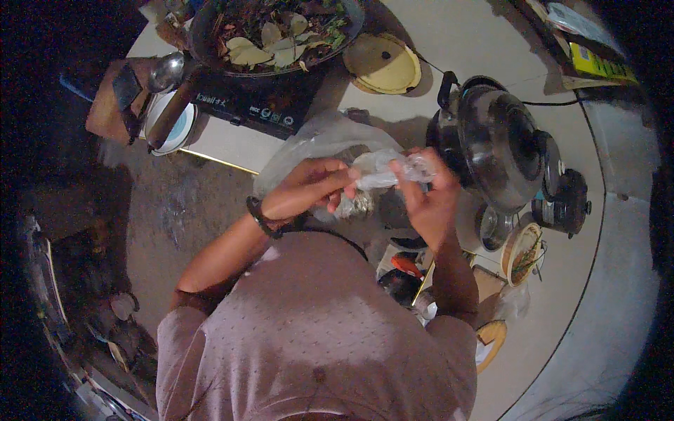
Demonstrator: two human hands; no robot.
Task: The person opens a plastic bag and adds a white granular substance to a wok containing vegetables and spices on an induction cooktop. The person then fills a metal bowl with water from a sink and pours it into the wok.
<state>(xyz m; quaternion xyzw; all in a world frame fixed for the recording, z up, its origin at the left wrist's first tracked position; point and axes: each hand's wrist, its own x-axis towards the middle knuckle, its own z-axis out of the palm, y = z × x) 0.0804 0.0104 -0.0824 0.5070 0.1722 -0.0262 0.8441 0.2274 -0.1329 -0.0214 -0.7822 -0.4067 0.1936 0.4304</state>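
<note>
A small clear plastic bag (382, 173) is bunched up between my two hands, in front of my chest. The fingertips of my left hand (313, 184) pinch its left end; a dark bracelet circles that wrist. On the other side, my right hand (434, 197) grips the crumpled right end between thumb and fingers. Behind and below them spreads a larger translucent plastic bag (310, 139) on the counter's edge. Something shiny and crinkled (358, 205) shows beneath my hands, too blurred to name.
A wok (316, 68) with leaves and herbs stands on a black induction cooker (242, 105), its handle over a plate (176, 123). A cleaver (126, 87) lies left. Rightward are a round wooden board (387, 63), a lidded pot (495, 142) and a bowl of food (524, 258).
</note>
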